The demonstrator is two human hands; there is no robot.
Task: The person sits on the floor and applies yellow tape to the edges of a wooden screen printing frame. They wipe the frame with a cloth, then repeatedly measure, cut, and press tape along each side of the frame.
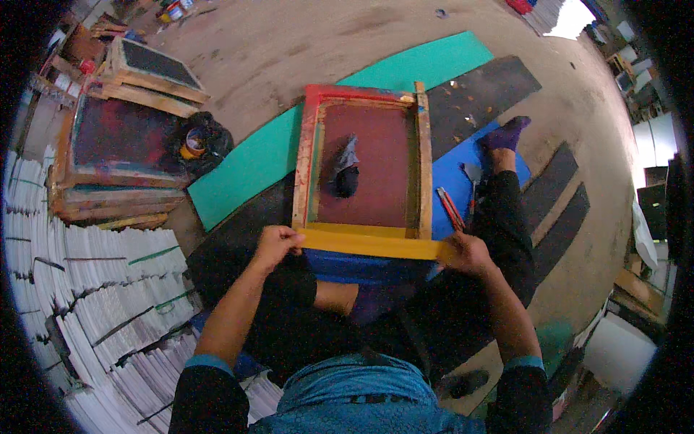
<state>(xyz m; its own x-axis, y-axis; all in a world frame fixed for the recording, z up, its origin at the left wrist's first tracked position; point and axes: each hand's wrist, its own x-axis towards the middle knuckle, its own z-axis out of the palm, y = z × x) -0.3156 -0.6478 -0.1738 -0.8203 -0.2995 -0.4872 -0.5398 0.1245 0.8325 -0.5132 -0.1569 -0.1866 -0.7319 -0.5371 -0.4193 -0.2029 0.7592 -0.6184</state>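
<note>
A wooden screen-printing frame (423, 159) with dark reddish mesh lies in front of my crossed legs. Along its near edge runs a taut strip of yellow tape (369, 244). My left hand (277, 248) pinches the tape's left end at the frame's near left corner. At the near right corner my right hand (465, 253) is closed on the other end; whether a roll sits inside it is hidden. On the mesh rests a crumpled grey cloth (348, 158) with a dark rounded lump at its near end. A red-handled cutter (451, 210) and a grey scraper (472, 173) lie right of the frame.
Green (238, 170), black (481, 101) and blue mats cover part of the floor. More wooden frames (130, 137) are piled at the left, beside a black bag (206, 141) with a tape roll. Bundled paper stacks (116, 289) stand near left. My outstretched foot (504, 134) borders the right.
</note>
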